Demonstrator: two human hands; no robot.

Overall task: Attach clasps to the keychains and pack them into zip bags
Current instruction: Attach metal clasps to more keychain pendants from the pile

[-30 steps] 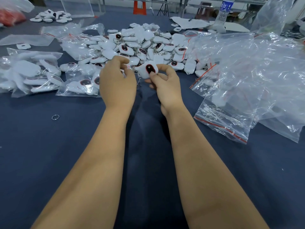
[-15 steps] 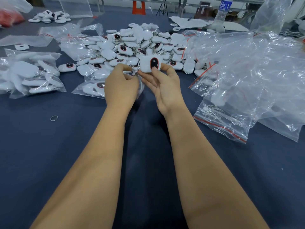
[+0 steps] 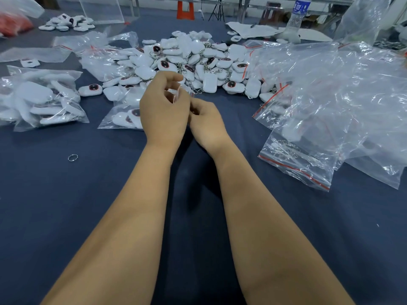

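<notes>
A big heap of white keychains [image 3: 189, 56] with dark oval marks and metal chains lies at the middle back of the blue table. My left hand [image 3: 163, 108] is raised just in front of the heap, and its thumb and fingers pinch the clear mouth of a zip bag [image 3: 177, 92]. The lower part of this bag [image 3: 125, 116] holds a few keychains and lies on the table to the left. My right hand [image 3: 207, 121] is curled tight against the left hand and pinches the same bag edge. A plain white keychain [image 3: 209, 83] lies at the heap's front edge.
A filled zip bag [image 3: 41, 100] lies at the left. A large pile of loose clear bags [image 3: 330, 102] covers the right side, with a bag of metal rings [image 3: 295, 159] at its front. A single ring [image 3: 73, 157] lies on the blue cloth. A water bottle [image 3: 296, 16] stands far back.
The white keychain my hands held up is no longer in them. Both hands dropped lower and closer together, and now pinch the clear bag's mouth.
</notes>
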